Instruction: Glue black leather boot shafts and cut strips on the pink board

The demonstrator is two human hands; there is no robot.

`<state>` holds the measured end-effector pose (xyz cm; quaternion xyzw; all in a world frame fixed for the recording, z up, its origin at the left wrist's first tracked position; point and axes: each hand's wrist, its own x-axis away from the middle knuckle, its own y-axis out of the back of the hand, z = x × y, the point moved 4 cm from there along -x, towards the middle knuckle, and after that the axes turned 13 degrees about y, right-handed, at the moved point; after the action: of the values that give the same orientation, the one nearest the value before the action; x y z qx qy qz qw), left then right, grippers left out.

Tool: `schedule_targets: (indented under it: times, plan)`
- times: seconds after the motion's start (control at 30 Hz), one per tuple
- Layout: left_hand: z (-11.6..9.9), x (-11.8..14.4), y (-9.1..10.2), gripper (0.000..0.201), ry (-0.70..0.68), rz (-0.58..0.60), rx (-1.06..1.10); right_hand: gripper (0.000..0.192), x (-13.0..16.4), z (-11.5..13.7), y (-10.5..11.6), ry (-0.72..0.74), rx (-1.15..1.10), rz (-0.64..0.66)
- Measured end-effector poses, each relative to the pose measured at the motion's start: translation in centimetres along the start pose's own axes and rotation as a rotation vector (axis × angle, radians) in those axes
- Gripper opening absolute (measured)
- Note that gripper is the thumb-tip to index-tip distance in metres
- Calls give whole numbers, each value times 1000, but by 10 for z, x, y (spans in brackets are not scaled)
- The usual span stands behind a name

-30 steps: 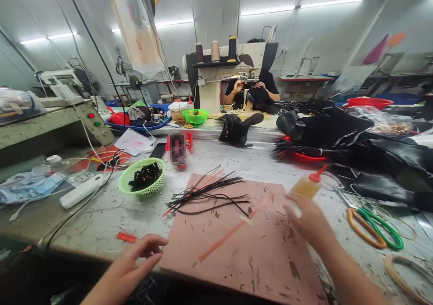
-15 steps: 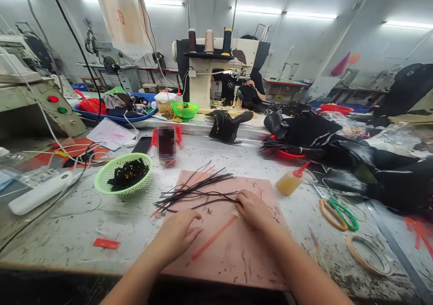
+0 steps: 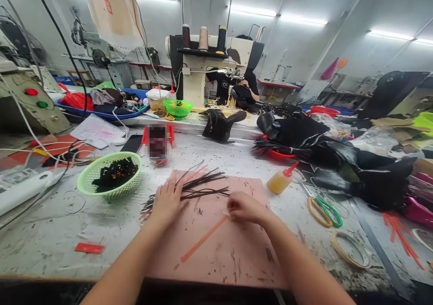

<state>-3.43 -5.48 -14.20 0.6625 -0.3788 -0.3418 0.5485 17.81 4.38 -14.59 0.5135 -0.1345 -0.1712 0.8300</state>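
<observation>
Landmark: pink rectangular cutting mat [image 3: 233,251] on tabletop [image 3: 50,246].

Left hand [image 3: 168,200] now on mat's far-left part, fingers flat, spread over bundle of thin black leather strips [image 3: 199,187]; half second ago it lay nearer mat's front edge.

Right hand [image 3: 244,207] has drawn back to mat centre, fingers pinching upper end of long orange strip [image 3: 203,239].

Yellow glue bottle with red nozzle [image 3: 280,181] stands just right of mat, released.

Green plastic basket [image 3: 110,181] left of mat.
</observation>
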Motion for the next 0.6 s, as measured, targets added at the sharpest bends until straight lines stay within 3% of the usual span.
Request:
schedule_targets:
  times: [0.2,0.33,0.47,0.6]
  plan:
    - [-47,54,-7,31,-211,178,88,20,-2,7,0,35,-25,171]
    - [-66,76,-19,23,-215,250,122,17,-9,4,1,16,-46,252]
    - [-73,76,-26,19,-181,287,168,6,-11,3,-4,49,-94,208]
    - [-74,68,-29,22,-140,346,252,11,-1,10,-6,114,-163,67]
